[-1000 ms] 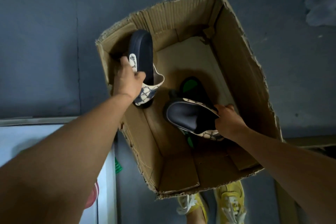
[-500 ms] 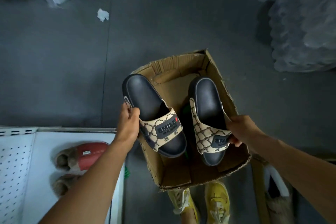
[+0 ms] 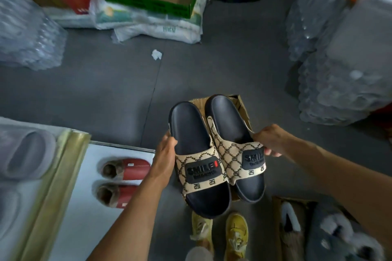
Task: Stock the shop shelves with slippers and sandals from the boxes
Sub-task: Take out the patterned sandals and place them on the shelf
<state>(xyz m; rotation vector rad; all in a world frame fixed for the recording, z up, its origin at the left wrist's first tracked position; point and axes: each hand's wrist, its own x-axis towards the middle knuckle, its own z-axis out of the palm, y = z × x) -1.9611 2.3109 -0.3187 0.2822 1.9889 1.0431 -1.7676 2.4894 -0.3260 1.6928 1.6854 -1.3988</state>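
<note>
**Pair in hand, shelf to my left**

With one patterned slide in each hand, I am at the carrying step: the pair is out of the box and not yet on a shelf. My left hand (image 3: 164,160) grips the outer edge of the left slide (image 3: 197,161), fingers curled round its sole, thumb on the footbed rim. My right hand (image 3: 270,141) pinches the strap edge of the right slide (image 3: 235,146). Both slides are level, toes toward me, side by side and touching, held above the cardboard box (image 3: 241,108), which sits on the grey floor just past my yellow shoes (image 3: 220,233).

The white shelf (image 3: 84,218) lies low on my left, already holding a pair of red slippers (image 3: 125,180). As I judge it, the next move calls for swinging both slides leftward and setting them down together on the bare white stretch nearest me, keeping them paired and clear of the red ones. I would watch my right hand's light pinch, which could let that slide tip.
</note>
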